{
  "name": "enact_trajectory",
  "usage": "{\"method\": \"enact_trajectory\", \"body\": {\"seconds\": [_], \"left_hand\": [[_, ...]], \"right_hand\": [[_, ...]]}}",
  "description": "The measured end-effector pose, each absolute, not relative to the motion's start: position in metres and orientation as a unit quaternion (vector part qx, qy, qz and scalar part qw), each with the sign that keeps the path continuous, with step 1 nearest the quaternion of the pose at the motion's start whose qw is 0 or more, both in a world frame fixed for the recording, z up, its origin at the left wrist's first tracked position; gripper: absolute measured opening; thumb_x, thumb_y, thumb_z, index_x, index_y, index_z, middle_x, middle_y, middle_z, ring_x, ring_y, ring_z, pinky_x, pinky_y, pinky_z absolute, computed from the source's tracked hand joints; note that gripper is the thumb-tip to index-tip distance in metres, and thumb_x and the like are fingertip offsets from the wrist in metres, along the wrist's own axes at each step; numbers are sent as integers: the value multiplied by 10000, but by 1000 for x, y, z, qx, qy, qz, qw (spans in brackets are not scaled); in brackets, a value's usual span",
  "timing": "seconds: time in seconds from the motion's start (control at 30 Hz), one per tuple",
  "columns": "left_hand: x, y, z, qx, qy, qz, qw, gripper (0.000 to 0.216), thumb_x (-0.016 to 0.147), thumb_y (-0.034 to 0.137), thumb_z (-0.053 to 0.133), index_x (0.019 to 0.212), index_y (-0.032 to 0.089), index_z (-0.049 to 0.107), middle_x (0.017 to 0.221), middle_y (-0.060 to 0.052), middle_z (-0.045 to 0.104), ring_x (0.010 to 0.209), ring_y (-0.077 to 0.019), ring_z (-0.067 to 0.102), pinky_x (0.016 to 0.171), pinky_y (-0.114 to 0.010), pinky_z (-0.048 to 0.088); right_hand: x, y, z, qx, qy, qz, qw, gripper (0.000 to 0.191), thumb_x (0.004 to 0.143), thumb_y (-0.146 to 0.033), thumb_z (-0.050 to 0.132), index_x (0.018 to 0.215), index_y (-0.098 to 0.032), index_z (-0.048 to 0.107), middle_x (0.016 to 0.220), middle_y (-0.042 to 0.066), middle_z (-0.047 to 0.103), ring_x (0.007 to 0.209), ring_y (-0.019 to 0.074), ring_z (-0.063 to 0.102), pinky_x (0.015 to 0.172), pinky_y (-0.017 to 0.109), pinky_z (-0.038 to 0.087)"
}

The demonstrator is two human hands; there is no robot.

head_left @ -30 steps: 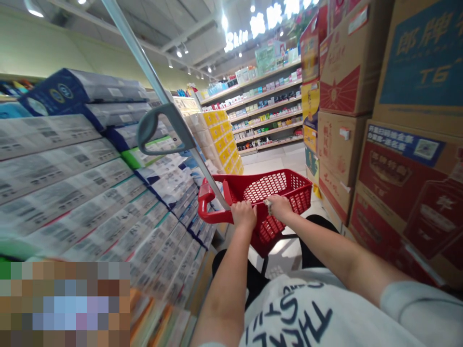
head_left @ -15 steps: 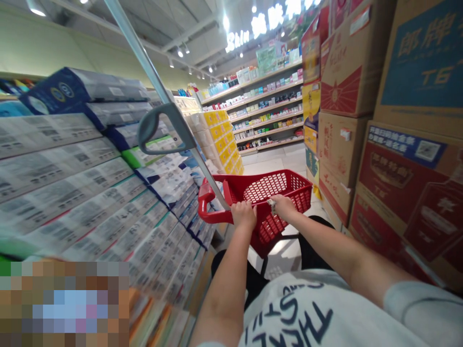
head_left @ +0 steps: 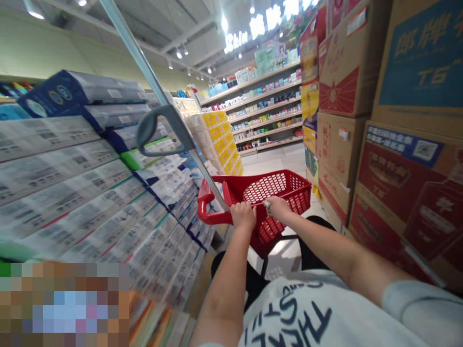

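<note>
A red mesh shopping cart basket (head_left: 285, 185) stands in the aisle straight ahead of me. My left hand (head_left: 243, 215) is closed round the near rim of the basket, beside a slanting grey metal pole (head_left: 164, 101) with a grey loop handle (head_left: 155, 129). My right hand (head_left: 278, 208) rests on the same rim a little to the right, fingers curled over it and pinching a small pale object that I cannot make out. The basket looks empty inside.
Stacked packs of tissue (head_left: 83, 193) fill the shelving on my left. Tall piles of cardboard cartons (head_left: 383, 120) wall the right side. The tiled aisle (head_left: 275, 159) runs ahead to product shelves (head_left: 267, 115) and yellow boxes (head_left: 222, 140).
Hardly anything differs. My right hand shifted slightly along the rim and the view swayed a little.
</note>
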State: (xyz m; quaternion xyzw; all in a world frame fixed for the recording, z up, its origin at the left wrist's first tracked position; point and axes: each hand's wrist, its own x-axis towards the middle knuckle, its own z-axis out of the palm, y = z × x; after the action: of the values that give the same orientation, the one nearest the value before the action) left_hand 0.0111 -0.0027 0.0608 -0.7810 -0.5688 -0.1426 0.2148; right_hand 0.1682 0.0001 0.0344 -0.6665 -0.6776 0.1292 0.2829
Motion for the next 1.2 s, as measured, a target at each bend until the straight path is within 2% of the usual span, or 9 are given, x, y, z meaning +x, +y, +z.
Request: {"method": "enact_trajectory", "body": {"seconds": [0.2, 0.37, 0.53, 0.63, 0.83, 0.97, 1.07, 1.2], "left_hand": [[11, -3, 61, -778, -567, -139, 231, 327, 890, 411, 431, 894, 141, 618, 855, -121, 622, 882, -273, 537, 821, -415, 296], [11, -2, 60, -780, -565, -136, 233, 343, 901, 414, 411, 901, 143, 621, 871, -123, 625, 876, -269, 540, 829, -420, 291], [11, -1, 59, -779, -564, -148, 232, 339, 892, 415, 430, 889, 136, 622, 862, -125, 622, 877, -276, 539, 826, -425, 289], [10, -2, 58, -779, -560, -150, 239, 344, 896, 415, 422, 888, 136, 622, 856, -124, 619, 875, -275, 537, 823, -424, 293], [11, -3, 59, -780, -563, -145, 233, 331, 897, 406, 423, 895, 140, 620, 856, -120, 621, 875, -268, 537, 829, -419, 294], [12, -3, 60, -777, -569, -143, 227, 340, 894, 417, 427, 893, 138, 622, 870, -126, 627, 876, -271, 537, 827, -420, 295], [12, -4, 61, -777, -571, -140, 227, 335, 892, 419, 434, 887, 141, 621, 869, -125, 628, 881, -271, 535, 829, -418, 293], [11, -6, 61, -779, -566, -139, 232, 332, 896, 410, 426, 902, 141, 621, 864, -124, 624, 878, -270, 536, 824, -414, 294]], "right_hand": [[156, 0, 38, -616, -724, 117, 288, 207, 824, -228, 501, 901, -225, 693, 921, 25, 691, 803, 146, 563, 691, 230, 334], [168, -1, 33, -650, -697, 76, 293, 247, 850, -212, 455, 916, -211, 693, 1001, 49, 681, 850, 153, 558, 729, 240, 336], [158, 0, 36, -676, -682, 109, 258, 219, 848, -270, 503, 933, -220, 699, 930, 47, 695, 815, 158, 561, 687, 239, 337], [158, 2, 33, -646, -706, 107, 270, 222, 843, -262, 498, 936, -236, 697, 939, 27, 698, 805, 156, 567, 687, 243, 338], [183, 4, 24, -656, -706, 36, 264, 283, 831, -173, 485, 1048, -214, 663, 1104, 59, 663, 1011, 187, 555, 832, 267, 326], [170, -2, 37, -687, -685, 63, 235, 213, 846, -248, 499, 959, -201, 675, 1054, 78, 670, 958, 193, 568, 781, 271, 344], [154, -4, 42, -651, -720, 58, 235, 199, 851, -266, 497, 925, -195, 668, 1024, 76, 676, 946, 187, 576, 787, 274, 346], [163, 1, 25, -610, -750, 27, 254, 269, 829, -213, 515, 1076, -201, 622, 1150, 72, 644, 1071, 187, 547, 892, 294, 313]]}}
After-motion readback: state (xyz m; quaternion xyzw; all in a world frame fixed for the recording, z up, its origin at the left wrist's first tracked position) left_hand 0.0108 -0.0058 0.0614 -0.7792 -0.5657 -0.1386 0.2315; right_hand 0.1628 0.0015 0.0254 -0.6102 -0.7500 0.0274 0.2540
